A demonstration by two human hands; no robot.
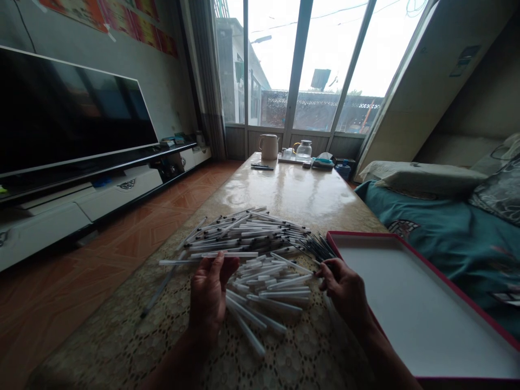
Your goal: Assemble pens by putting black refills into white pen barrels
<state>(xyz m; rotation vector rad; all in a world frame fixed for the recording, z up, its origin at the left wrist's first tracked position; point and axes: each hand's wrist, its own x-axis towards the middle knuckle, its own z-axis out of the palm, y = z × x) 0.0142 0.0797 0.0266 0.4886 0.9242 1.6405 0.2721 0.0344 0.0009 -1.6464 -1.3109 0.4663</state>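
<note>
My left hand (209, 292) is closed around a white pen barrel (239, 254), held level between thumb and fingers above the table. My right hand (341, 284) has its thumb and fingers pinched together beside the bundle of thin dark pen refills (319, 246). What it grips, if anything, is too small and dark to make out. Between the hands lies a loose heap of white pen barrels (280, 295). Behind them spreads a larger pile of white pens (247, 230) with black ends. A single pen (156, 295) lies apart to the left of my left hand.
A shallow white box with a red rim (331, 234) lies to the right of my right hand. At the table's far end stand a beige kettle (268, 147), a glass pot (304, 150) and a tissue pack (323, 160). A patterned cloth (284, 360) covers the table.
</note>
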